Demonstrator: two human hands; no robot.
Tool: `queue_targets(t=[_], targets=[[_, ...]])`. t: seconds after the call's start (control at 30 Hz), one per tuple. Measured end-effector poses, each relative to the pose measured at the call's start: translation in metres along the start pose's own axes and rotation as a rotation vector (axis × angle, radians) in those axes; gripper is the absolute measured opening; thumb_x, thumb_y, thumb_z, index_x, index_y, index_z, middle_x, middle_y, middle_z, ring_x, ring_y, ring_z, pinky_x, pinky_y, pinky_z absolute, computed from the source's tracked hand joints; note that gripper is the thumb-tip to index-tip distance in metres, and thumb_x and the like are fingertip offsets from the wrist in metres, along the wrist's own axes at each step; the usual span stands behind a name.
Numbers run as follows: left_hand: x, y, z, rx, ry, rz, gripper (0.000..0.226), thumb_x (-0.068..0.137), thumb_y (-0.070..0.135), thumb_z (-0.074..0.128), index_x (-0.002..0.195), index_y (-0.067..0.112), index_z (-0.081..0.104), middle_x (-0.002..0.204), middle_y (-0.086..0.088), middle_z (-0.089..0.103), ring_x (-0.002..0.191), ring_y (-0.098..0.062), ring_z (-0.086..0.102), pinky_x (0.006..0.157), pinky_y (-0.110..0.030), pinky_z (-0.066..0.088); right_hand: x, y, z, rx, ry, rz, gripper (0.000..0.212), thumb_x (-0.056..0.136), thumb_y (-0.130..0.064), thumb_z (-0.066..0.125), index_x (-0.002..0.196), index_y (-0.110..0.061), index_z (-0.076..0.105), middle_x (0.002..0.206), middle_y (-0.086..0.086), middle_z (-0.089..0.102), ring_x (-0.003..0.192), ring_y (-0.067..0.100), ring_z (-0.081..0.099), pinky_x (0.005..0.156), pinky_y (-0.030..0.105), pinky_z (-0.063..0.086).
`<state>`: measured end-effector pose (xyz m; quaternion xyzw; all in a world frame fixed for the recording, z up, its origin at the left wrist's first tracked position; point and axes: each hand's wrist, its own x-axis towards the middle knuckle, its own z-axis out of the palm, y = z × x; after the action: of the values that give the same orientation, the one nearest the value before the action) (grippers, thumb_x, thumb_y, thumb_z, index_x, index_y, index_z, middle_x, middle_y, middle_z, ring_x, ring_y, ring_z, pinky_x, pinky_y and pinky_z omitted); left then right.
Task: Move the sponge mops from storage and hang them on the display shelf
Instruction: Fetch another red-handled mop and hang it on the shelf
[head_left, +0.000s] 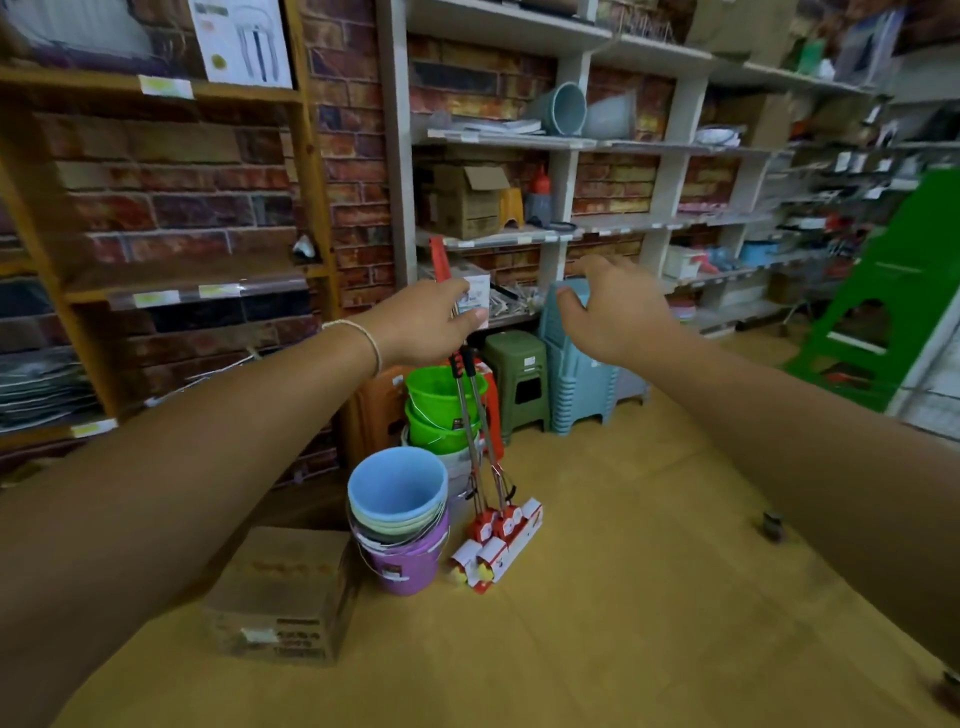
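Two sponge mops (483, 447) stand together on the floor, their metal poles leaning toward me and their heads (501, 545) wrapped in red and white packaging. My left hand (431, 325) grips the poles near their upper end, where red and black handles show just below my fingers. My right hand (613, 306) hovers to the right of the mops with fingers spread and loosely bent, holding nothing. It is apart from the poles.
A stack of buckets (400, 514) with a blue one on top stands left of the mop heads, green buckets (441, 405) behind. A cardboard box (285, 592) lies at front left. Plastic stools (519, 379) and white shelves (571, 228) are behind; a green stand (883, 291) is at right.
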<state>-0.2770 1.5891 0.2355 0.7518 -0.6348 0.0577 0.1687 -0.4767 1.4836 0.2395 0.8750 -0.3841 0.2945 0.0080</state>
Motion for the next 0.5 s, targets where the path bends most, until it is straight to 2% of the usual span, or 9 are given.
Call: queue_targets(t=[0.2,0.3,0.5], targets=[[0.108,-0.029,0.016,0.048,0.010,-0.022,0.056,0.102,0.046,0.039,0.143,0.008,0.039,0.130,-0.021,0.056,0.119,-0.036,0.053,0.089,-0.036,0.041,0.102,0.035,0.050,-0.002,-0.022,-0.003,0.048,0.097,-0.041,0.046,0.131,-0.008,0.052,0.130,0.023,0.055,0.125,0.043,0.045,0.102,0.047,0.041],[0.166,-0.039,0.022,0.006,0.042,-0.040,0.049,0.102,0.046,0.039,0.132,0.009,0.047,0.117,-0.018,0.061,0.105,-0.035,0.057,0.075,-0.034,0.038,0.150,0.058,0.064,-0.088,-0.056,-0.041,0.051,0.097,-0.045,0.044,0.133,-0.010,0.049,0.132,0.021,0.054,0.125,0.042,0.045,0.104,0.048,0.040],[0.249,-0.057,0.054,0.007,0.072,-0.059,0.057,0.101,0.048,0.039,0.143,0.009,0.041,0.130,-0.020,0.056,0.118,-0.037,0.053,0.080,-0.030,0.034,0.220,0.095,0.093,-0.159,-0.084,-0.070,0.054,0.097,-0.047,0.042,0.137,-0.011,0.045,0.140,0.019,0.049,0.130,0.041,0.042,0.106,0.051,0.037]])
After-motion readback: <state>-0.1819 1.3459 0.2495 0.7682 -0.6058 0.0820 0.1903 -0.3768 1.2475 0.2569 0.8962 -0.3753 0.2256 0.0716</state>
